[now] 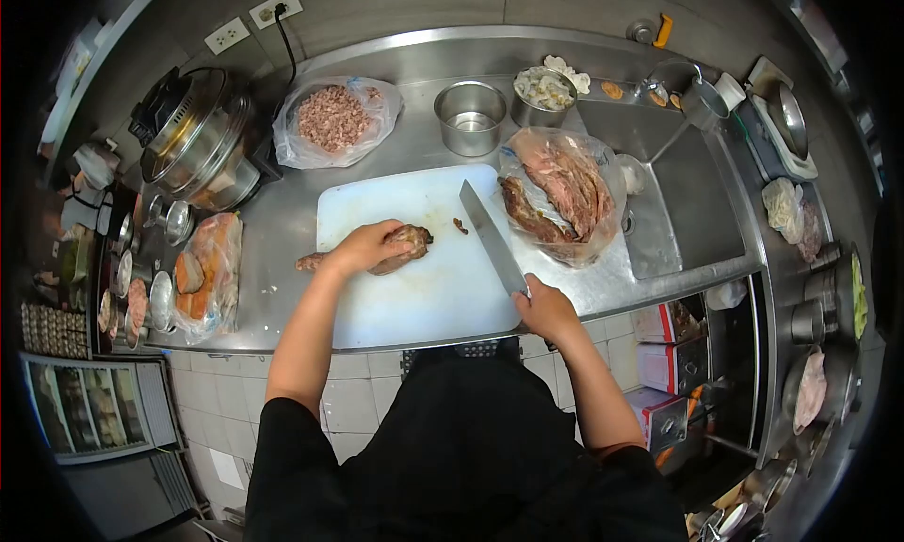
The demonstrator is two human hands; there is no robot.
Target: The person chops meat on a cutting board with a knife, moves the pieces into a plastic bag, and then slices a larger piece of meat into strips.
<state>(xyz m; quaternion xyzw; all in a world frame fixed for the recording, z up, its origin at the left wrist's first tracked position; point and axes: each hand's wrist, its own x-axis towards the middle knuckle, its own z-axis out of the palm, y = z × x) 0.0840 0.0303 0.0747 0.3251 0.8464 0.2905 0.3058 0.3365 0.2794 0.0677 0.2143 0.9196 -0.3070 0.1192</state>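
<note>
My left hand [366, 248] is closed over a long brown piece of cooked meat [409, 245] that lies across the white cutting board [405, 307]. Part of the meat is hidden under the palm, and its thin end sticks out to the left. In my right hand [546, 307] is the handle of a kitchen knife [488, 231], its wide blade slanting up and left over the board's right side. A small dark scrap of meat [460, 226] rests on the board between the blade and the held piece.
Right of the board sits a plastic bag of meat [570, 189], beside the sink [697, 212]. Behind the board are a bag of minced meat [331, 118], a steel pot [469, 118] and a filled pot [544, 90]. At left lie another food bag [212, 278] and a glass-bowled appliance [202, 137].
</note>
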